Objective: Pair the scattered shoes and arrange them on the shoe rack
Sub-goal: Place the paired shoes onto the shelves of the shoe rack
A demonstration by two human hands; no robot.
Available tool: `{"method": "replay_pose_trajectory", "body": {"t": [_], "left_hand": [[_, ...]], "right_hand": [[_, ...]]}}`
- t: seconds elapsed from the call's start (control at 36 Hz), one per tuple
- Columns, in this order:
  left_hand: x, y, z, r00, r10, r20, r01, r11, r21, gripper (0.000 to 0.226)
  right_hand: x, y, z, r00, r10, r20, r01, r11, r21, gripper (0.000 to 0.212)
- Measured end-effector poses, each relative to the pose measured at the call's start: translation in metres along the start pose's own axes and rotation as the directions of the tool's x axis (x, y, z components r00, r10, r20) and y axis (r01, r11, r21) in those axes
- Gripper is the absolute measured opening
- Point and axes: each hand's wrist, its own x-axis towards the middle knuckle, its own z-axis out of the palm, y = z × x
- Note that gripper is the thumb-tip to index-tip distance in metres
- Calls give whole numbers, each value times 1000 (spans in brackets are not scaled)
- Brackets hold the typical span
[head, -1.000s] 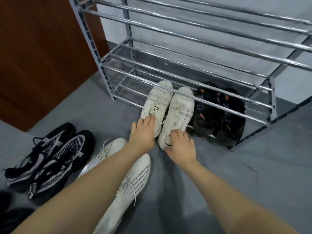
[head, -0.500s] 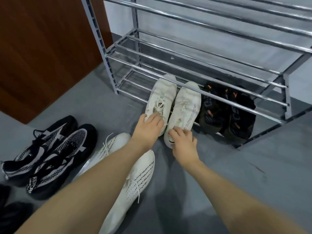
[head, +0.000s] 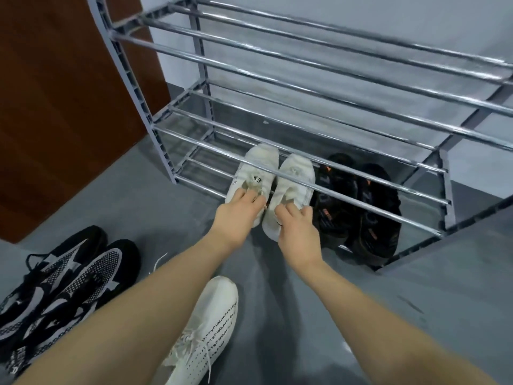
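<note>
- Over on the left, the black-and-white sneakers [head: 63, 276] lie side by side on the floor, already matched but not yet racked.
- Nearer, a white perforated sneaker [head: 206, 329] waits.
- Left hand [head: 236, 215] and right hand [head: 295, 232] each press on one white canvas shoe [head: 256, 173], toes under the shoe rack [head: 347, 184], keeping them level.
- Rightmost, black sandals [head: 358, 207] sit paired on the bottom tier.
</note>
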Motion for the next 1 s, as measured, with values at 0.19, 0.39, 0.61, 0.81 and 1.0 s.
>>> {"method": "replay_pose_trajectory", "body": {"t": [0.19,0.39,0.61,0.81,1.0], "left_hand": [[30,-1,5,999,-45,11,46,996,-76,38],[56,0,15,993,-93,77,100,990,-98,39],[54,-9,20,991,-83,106,99,983,-157,63],[48,-3,18,996,-64,63,71,991,-114,58],[61,-7,28,993,-58,102,80,971,-226,48]], "right_hand": [[24,9,4,995,-85,-51,75,983,-168,42],[36,19,8,999,-37,18,40,987,-159,31],[43,22,17,952,38,303,19,983,-185,63],[45,24,21,954,35,299,55,957,-286,58],[55,14,19,946,139,294,-79,975,-208,52]]}}
